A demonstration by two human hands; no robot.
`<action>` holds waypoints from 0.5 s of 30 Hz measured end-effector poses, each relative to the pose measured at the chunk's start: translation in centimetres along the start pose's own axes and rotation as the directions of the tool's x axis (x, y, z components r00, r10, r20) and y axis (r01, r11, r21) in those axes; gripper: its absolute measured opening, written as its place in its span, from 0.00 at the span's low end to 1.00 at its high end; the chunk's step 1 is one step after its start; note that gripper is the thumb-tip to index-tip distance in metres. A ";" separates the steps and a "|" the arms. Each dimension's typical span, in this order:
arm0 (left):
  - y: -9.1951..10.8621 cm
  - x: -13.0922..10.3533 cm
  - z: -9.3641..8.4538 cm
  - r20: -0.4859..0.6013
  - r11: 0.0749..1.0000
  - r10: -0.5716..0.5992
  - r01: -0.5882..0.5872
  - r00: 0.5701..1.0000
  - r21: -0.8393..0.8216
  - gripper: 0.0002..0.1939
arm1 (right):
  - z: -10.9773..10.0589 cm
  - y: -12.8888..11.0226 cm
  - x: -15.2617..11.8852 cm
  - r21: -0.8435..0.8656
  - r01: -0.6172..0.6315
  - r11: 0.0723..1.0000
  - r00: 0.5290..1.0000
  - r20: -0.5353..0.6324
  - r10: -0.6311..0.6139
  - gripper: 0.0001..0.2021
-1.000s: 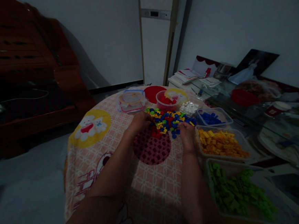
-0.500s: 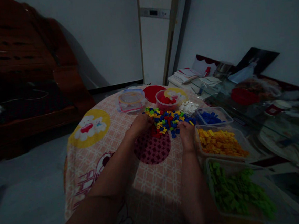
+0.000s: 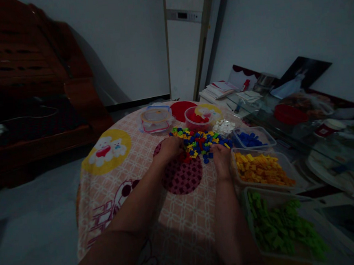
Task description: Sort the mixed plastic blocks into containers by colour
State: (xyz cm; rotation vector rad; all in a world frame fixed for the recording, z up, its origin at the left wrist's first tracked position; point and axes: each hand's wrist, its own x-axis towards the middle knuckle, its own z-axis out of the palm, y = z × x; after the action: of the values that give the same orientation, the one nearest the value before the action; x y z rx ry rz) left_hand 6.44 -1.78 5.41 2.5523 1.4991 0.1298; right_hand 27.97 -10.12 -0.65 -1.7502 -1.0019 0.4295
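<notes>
A mixed pile of small toy building bricks [image 3: 200, 141], in yellow, blue, red and green, lies on the patterned tablecloth [image 3: 183, 217]. My left hand [image 3: 171, 148] is at the pile's left edge, fingers curled down by some red bricks [image 3: 185, 158]. Whatever it grips is hidden by the hand. At the pile's right side, my right hand [image 3: 221, 154] has its fingers pinched together close to blue and yellow bricks. What is between those fingertips is too dark and small to make out.
Clear tubs of blue bricks [image 3: 249, 139], yellow bricks [image 3: 259, 169] and green bricks [image 3: 282, 222] line the right side. Behind the pile stand a round tub [image 3: 191, 118] with red bricks, white pieces [image 3: 223, 126] and lidded containers [image 3: 155, 118]. A cluttered glass table [image 3: 264, 119] adjoins.
My left hand has shifted slightly at the pile's left edge, its fingers turned further down. My right hand stays almost in place.
</notes>
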 end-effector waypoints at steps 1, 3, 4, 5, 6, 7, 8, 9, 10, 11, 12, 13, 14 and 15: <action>-0.1 0.0 -0.1 0.001 1.000 -0.004 0.004 1.000 -0.014 0.09 | 0.0 0.0 0.0 0.003 0.001 1.000 1.000 -0.002 -0.001 0.21; -0.4 0.1 -0.2 0.004 0.999 -0.013 0.013 1.000 -0.052 0.09 | 0.1 -0.1 -0.1 0.016 0.001 1.000 1.000 -0.004 -0.001 0.22; -0.6 0.2 -0.3 0.004 0.997 -0.013 0.013 1.000 -0.076 0.09 | 0.1 -0.1 -0.1 0.025 0.001 1.000 1.000 -0.004 -0.001 0.22; -0.9 0.3 -0.4 0.003 0.994 -0.007 0.008 1.000 -0.105 0.08 | 0.1 -0.1 -0.1 0.034 0.001 0.999 1.000 -0.001 -0.001 0.22; -1.1 0.4 -0.4 0.000 0.990 0.001 -0.001 1.000 -0.139 0.08 | 0.1 0.0 -0.1 0.040 0.001 0.999 1.000 0.003 -0.001 0.22; -1.3 0.4 -0.5 -0.013 0.984 0.011 -0.013 1.000 -0.178 0.08 | 0.1 0.0 -0.1 0.044 0.002 0.999 1.000 0.009 -0.003 0.22; -1.5 0.5 -0.5 -0.034 0.974 0.019 -0.026 0.999 -0.223 0.09 | 0.0 0.0 -0.1 0.045 0.004 0.999 1.000 0.013 -0.005 0.21; -1.7 0.5 -0.6 -0.061 0.962 0.025 -0.041 0.998 -0.271 0.10 | 0.0 0.0 -0.1 0.043 0.007 0.999 1.000 0.017 -0.008 0.21; -1.9 0.6 -0.6 -0.090 0.945 0.029 -0.056 0.996 -0.322 0.12 | 0.0 -0.1 -0.1 0.038 0.010 0.999 1.000 0.018 -0.011 0.21; -2.0 0.6 -0.6 -0.116 0.924 0.027 -0.069 0.993 -0.375 0.12 | -0.1 -0.1 -0.1 0.031 0.012 0.999 1.000 0.017 -0.013 0.21; -2.1 0.6 -0.6 -0.138 0.897 0.021 -0.080 0.990 -0.434 0.13 | -0.1 -0.2 -0.1 0.021 0.014 1.000 1.000 0.014 -0.015 0.20; -2.1 0.7 -0.5 -0.156 0.863 0.009 -0.087 0.988 -0.497 0.13 | -0.1 -0.3 -0.2 0.011 0.018 1.000 1.000 0.012 -0.018 0.20; -2.0 0.8 -0.5 -0.171 0.822 -0.009 -0.090 0.985 -0.562 0.12 | -0.2 -0.5 -0.2 0.003 0.022 1.000 1.000 0.007 -0.022 0.20; -1.9 1.1 -0.4 -0.185 0.776 -0.035 -0.090 0.982 -0.625 0.12 | -0.2 -0.6 -0.2 -0.001 0.026 1.000 1.000 0.002 -0.026 0.20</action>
State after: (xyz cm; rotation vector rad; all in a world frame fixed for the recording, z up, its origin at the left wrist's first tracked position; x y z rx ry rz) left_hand 5.28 0.12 5.41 2.0411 1.1909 0.7639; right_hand 27.72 -10.31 -0.10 -1.7359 -1.0257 0.4144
